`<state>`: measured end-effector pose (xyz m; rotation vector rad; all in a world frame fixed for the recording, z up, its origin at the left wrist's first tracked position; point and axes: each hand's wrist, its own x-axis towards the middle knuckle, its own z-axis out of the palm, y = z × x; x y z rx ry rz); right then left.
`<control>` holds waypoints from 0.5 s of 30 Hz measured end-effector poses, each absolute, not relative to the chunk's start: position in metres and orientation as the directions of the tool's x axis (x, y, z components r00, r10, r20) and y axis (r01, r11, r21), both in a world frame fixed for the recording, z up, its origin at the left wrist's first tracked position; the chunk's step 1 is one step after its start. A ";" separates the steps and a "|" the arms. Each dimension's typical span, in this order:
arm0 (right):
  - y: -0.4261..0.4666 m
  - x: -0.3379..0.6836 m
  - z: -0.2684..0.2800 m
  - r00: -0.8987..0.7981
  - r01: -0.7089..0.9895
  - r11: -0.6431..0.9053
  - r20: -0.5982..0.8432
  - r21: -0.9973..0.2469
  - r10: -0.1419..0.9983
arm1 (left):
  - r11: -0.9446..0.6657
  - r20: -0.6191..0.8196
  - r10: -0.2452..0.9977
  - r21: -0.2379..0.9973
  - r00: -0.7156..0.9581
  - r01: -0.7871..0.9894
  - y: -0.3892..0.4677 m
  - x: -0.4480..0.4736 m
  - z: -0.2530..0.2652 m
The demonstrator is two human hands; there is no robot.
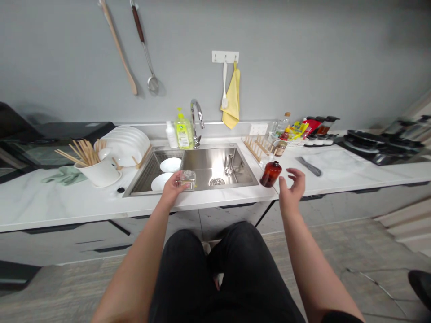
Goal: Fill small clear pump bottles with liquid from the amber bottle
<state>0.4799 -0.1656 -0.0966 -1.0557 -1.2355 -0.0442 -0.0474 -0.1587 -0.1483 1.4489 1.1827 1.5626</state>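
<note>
My left hand [171, 190] is closed around a small clear glass container [189, 180], held above the front rim of the steel sink [198, 190]. Just right of the sink, an amber bottle [270, 174] with a dark neck stands on the counter. Close to its right side is my right hand [291, 188], fingers apart and curved, with nothing in it. A gap shows between that hand and the bottle. Two white bowls [171, 165] sit in the left part of the sink, partly behind my left hand.
A chrome faucet [195, 119], a green soap bottle [183, 132] and a white bottle [171, 135] stand behind the sink. Left are white plates [131, 139] and a holder [101, 172] of chopsticks. Right are a wooden rack [256, 148], a condiment basket [294, 142] and tongs [309, 166].
</note>
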 end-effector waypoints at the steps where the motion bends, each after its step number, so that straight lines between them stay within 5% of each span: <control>1: -0.174 0.458 -0.097 0.316 0.555 0.577 0.793 -0.600 0.521 | -0.340 0.346 0.929 0.938 -0.132 0.061 -0.159 -0.047 -0.147; 6: -0.174 0.328 -0.108 -0.321 0.349 0.710 0.634 -0.612 0.704 | -0.337 0.336 0.936 0.941 -0.105 0.000 -0.160 -0.044 -0.141; 11: -0.134 0.243 -0.127 -0.429 0.273 0.521 0.382 -0.809 0.819 | -0.340 0.341 0.940 0.938 -0.003 0.069 -0.163 -0.036 -0.135; 15: -0.120 0.223 -0.143 -0.436 0.232 0.481 0.352 -0.845 0.828 | -0.322 0.311 0.945 0.940 0.101 0.114 -0.166 -0.034 -0.135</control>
